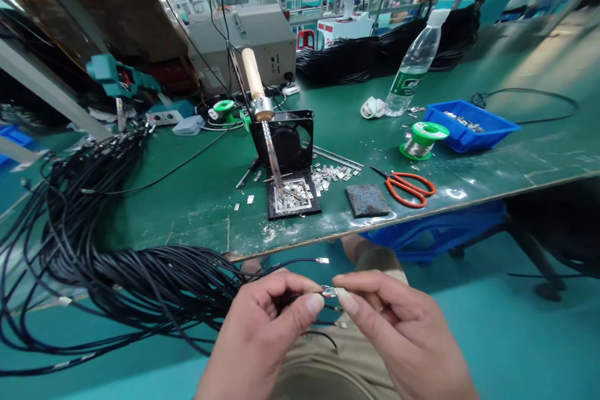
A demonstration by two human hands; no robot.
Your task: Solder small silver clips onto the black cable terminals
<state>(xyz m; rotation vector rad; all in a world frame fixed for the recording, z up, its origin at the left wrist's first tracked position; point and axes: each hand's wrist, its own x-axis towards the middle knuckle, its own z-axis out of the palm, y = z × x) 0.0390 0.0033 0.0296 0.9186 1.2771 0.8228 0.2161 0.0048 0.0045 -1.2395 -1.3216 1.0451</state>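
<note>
My left hand [269,325] and my right hand [398,325] meet above my lap, each closed in a pinch. Between their fingertips is a small metal cable connector [330,292] with a greenish middle; the left thumb and forefinger grip one end, the right ones the other. My fingers hide most of it, and its cable is not clearly visible. Left of my hands hangs a thick bundle of black cables [173,281]. One loose cable end with a silvery connector [322,260] sticks out just above my fingers.
On the green bench [187,219], a wooden-handled soldering iron [269,144] leans tip-down over metal pieces, beside a black fan [285,137]. Further right are a dark pad [367,200], orange-handled scissors [410,189], a solder spool [422,139], a blue tray [473,131] and a bottle [415,65].
</note>
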